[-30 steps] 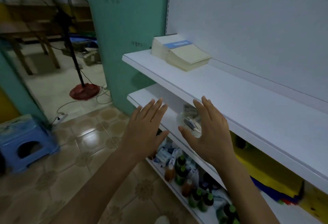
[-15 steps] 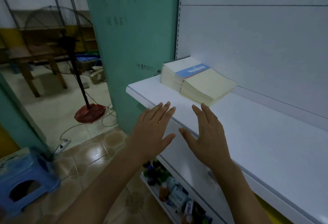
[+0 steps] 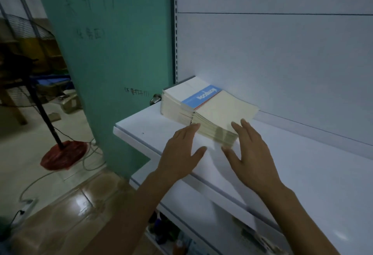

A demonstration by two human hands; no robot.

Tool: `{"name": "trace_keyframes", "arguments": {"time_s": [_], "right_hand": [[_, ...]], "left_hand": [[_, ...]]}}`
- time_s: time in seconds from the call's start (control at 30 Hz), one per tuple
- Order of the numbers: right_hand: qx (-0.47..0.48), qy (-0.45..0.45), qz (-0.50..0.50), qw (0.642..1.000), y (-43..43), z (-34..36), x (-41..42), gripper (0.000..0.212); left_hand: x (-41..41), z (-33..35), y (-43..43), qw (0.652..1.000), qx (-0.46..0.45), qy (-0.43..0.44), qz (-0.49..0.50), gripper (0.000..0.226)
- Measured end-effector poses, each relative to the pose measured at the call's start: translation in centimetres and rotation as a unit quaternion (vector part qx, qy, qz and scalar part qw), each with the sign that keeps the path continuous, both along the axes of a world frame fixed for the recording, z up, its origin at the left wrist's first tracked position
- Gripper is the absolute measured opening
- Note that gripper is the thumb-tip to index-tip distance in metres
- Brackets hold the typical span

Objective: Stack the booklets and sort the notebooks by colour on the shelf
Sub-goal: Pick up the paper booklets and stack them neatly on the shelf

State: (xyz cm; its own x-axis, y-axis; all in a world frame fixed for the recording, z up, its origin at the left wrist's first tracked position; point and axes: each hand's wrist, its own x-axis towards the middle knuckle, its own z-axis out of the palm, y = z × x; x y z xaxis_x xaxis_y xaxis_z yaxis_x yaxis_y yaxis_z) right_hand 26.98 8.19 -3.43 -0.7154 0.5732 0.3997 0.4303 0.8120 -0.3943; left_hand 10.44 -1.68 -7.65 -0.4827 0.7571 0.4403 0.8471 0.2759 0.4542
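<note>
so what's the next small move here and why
Probably close both hands onto the sides of the cream booklets: the left hand and right hand are open, flanking the pile's near corner, and it sits askew to the blue-banded stack on the shelf.

I see the booklets [image 3: 210,111] on the shelf [image 3: 302,164], at its left end against the back panel [image 3: 282,63] — left hand [image 3: 179,153] and right hand [image 3: 250,158] just before them.

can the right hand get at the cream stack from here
Probably yes: the right hand is open, fingertips at the near corner of the cream stack, nothing between. The left hand is on the other side, clear of it.
</note>
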Motion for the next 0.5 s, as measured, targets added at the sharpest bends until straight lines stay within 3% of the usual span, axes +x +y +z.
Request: {"name": "trace_keyframes", "arguments": {"time_s": [0.1,0.17,0.23,0.3,0.37,0.43,0.5], "right_hand": [[0.02,0.072,-0.03,0.997,1.9,2.7,-3.2,0.062],[0.017,0.141,-0.061,0.988,3.5,4.3,-6.6,0.06],[0.002,0.154,-0.098,0.983,5.2,4.9,-10.1,0.06],[-0.016,0.08,-0.14,0.987,6.8,3.8,-13.1,0.062],[-0.033,-0.072,-0.177,0.981,7.7,1.8,-15.0,0.063],[-0.038,-0.178,-0.191,0.964,7.2,-0.3,-15.7,0.068],[-0.029,-0.176,-0.201,0.963,6.6,-1.6,-15.8,0.072]], "left_hand": [[-4.5,0.3,1.1,0.999,-0.017,-0.025,-0.036,0.057],[-7.5,0.4,1.9,0.993,-0.021,-0.091,-0.071,0.049],[-10.1,0.3,2.8,0.975,-0.026,-0.187,-0.112,0.041],[-11.8,0.0,3.6,0.934,-0.017,-0.32,-0.156,0.036],[-12.9,-0.5,4.0,0.892,0.004,-0.417,-0.174,0.031],[-13.6,-1.6,4.2,0.878,0.019,-0.44,-0.189,0.018],[-14.0,-2.3,4.6,0.884,0.037,-0.417,-0.209,0.007]]}}
